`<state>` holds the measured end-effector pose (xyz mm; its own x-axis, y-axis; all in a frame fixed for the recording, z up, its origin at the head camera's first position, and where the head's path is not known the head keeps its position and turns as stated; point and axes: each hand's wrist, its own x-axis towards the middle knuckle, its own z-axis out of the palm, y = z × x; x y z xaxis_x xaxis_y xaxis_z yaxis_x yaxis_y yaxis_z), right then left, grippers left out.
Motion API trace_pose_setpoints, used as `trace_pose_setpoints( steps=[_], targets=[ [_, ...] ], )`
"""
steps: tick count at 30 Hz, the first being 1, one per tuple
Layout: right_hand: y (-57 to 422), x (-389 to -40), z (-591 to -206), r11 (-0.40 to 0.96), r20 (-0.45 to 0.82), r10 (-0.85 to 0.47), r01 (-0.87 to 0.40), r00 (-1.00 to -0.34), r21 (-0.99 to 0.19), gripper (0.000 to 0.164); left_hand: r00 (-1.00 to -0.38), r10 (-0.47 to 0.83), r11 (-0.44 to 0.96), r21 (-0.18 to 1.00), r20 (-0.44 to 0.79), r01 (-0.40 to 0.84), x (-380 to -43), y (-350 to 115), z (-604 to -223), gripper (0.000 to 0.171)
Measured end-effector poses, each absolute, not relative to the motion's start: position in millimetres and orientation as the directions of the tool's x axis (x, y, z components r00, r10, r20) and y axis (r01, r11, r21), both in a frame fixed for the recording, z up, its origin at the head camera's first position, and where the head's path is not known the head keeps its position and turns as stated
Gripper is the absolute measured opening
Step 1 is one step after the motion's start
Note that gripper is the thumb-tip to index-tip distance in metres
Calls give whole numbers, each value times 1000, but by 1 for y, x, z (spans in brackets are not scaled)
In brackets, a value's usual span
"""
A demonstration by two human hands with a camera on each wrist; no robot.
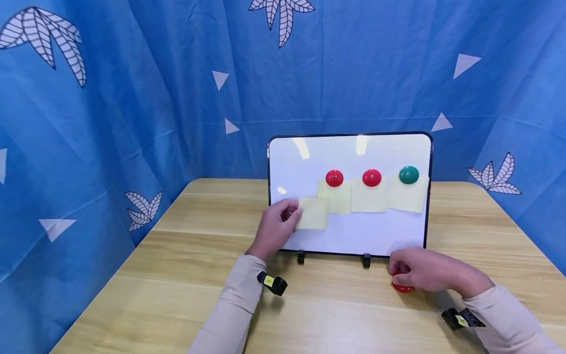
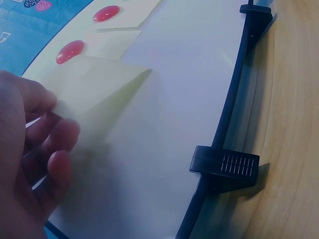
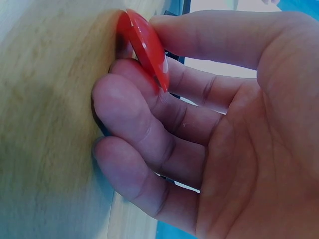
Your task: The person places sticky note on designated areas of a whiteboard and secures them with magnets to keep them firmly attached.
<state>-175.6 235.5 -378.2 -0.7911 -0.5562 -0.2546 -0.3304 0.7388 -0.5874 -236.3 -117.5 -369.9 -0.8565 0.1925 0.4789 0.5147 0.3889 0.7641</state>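
Note:
A pale yellow sticky note [image 1: 314, 213] is pinched at its left edge by my left hand [image 1: 277, 223], in front of the whiteboard [image 1: 345, 236]. In the left wrist view this note [image 2: 94, 82] has a corner lifted off the board. Its right side overlaps another sticky note [image 1: 339, 199] under a red magnet [image 1: 334, 178]. Down at the table, by the board's lower right corner, my right hand [image 1: 422, 269] grips a round red magnet [image 1: 402, 285]. The right wrist view shows that magnet [image 3: 149, 50] tilted between thumb and fingers, close to the wood.
Two more notes hang to the right, one under a red magnet [image 1: 372, 177], one under a green magnet [image 1: 409, 175]. Black feet [image 1: 366, 260] hold the board upright on the wooden table [image 1: 199, 255]. A blue curtain [image 1: 177, 88] surrounds the table's back and sides.

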Motion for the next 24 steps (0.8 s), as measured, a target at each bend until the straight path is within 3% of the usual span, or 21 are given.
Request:
trace_pose_setpoints(
  steps=[24],
  targets=[
    [236, -175, -380, 715, -226, -573, -347, -788, -607, 9, -794, -4, 513, 683, 608, 520, -240, -125, -368, 10]
  ],
)
